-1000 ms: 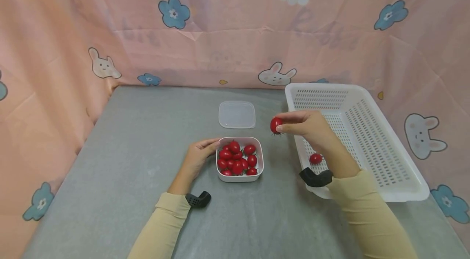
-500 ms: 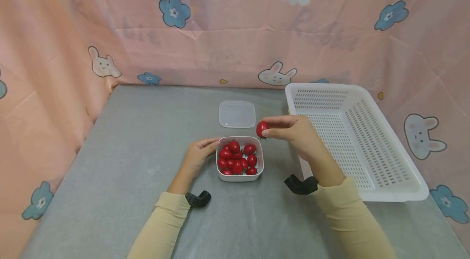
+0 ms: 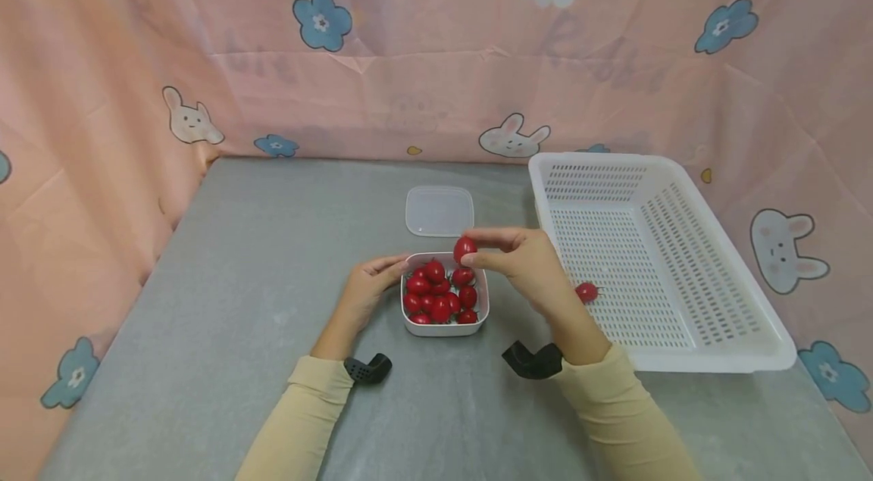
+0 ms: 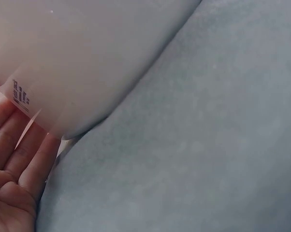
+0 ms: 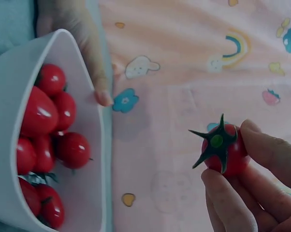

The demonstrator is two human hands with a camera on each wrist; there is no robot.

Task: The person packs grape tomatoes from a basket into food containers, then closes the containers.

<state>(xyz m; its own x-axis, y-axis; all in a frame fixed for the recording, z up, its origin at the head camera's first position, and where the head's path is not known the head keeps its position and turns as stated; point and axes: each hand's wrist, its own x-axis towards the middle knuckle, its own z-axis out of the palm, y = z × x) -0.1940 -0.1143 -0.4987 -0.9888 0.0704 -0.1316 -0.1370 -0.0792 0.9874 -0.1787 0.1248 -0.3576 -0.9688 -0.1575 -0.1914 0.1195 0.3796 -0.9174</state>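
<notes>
My right hand [image 3: 528, 273] pinches a red cherry tomato [image 3: 464, 249] between thumb and fingers, over the back right corner of a small white container [image 3: 446, 330]. Its green star-shaped calyx shows in the right wrist view, pointing away from the palm. Several cherry tomatoes [image 3: 440, 307] lie inside the container, some with green stems. On the container's left side rests my left hand [image 3: 361, 295], its fingers extended along the outer wall. The left wrist view shows those fingers [image 4: 27, 150] lying nearly straight against the pale plastic.
Behind the container a translucent lid [image 3: 439, 211] lies flat on the grey table [image 3: 300, 238]. To the right stands a large white perforated basket [image 3: 702, 276], with another cherry tomato [image 3: 586, 292] in it, partly behind my right wrist. A pink patterned curtain [image 3: 409, 72] closes off the back and sides.
My right hand has carried the tomato leftward and nearer, from beside the basket to over the container's corner. The tomato in the basket shows again. The left hand and container have stayed put.
</notes>
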